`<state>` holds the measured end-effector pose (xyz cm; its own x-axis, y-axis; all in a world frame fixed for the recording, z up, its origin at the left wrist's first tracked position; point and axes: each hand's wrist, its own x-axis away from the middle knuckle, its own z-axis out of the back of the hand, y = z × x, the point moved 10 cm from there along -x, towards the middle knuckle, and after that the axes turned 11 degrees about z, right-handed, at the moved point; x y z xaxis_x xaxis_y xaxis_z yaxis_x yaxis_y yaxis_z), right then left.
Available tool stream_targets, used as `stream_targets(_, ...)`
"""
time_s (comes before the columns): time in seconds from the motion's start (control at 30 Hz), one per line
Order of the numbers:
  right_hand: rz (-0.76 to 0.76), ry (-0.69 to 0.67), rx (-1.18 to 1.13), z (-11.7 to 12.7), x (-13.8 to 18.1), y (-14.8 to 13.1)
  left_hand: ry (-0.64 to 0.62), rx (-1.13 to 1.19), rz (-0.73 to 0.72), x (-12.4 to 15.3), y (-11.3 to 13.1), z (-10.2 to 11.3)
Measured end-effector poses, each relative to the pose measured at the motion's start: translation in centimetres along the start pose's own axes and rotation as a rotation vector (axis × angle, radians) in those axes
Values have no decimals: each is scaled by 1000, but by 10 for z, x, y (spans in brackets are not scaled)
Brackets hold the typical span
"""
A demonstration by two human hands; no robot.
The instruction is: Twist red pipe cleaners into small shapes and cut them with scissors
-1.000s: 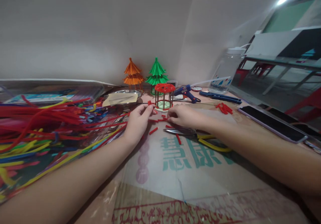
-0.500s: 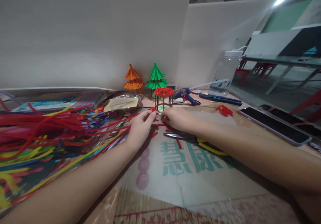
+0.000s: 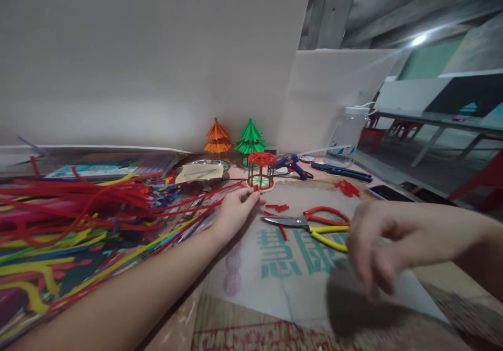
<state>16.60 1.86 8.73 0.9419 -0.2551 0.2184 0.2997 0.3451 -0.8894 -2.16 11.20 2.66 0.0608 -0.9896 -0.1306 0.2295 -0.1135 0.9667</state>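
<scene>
Some short red fuzzy stem [image 3: 256, 188] pinched by left hand [image 3: 237, 208], near red round openwork pavilion [image 3: 262, 158]; loose pinch could drop it. Right hand [image 3: 377, 246] blurred, grip unclear; sweep could knock yellow-and-red-handled metal scissors [image 3: 291, 221].

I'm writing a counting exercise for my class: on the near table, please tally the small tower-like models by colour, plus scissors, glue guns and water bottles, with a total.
Orange model: 1
Green model: 1
Red model: 1
Scissors: 1
Glue gun: 1
Water bottle: 1
Total: 6
</scene>
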Motion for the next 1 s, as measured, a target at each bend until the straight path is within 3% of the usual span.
stream_targets(0.17, 108, 547, 496, 58, -46, 4, -21, -89, -6, 6, 7, -7)
stream_targets(0.27, 188, 723, 529, 78, -80, 17, -42, -116, -21, 9, 11, -11)
stream_targets(0.37, 213, 772, 497, 89, -101, 34, -43, -110, -6, 8, 9, -11)
stream_targets(0.5, 209, 812, 366, 91, -106, 53, -26, -130, 21, 6, 5, -10)
stream_targets(0.73, 263, 874, 384, 93, -99, 45, -70, -200, -33, 8, 10, -16)
stream_targets(0.9, 180, 741, 439, 114, -90, 44, 41, -139, -28, 10, 12, -2)
stream_targets(1.0, 94, 659, 673, 122, -84, 46, 94, -185, -45, 9, 13, 4)
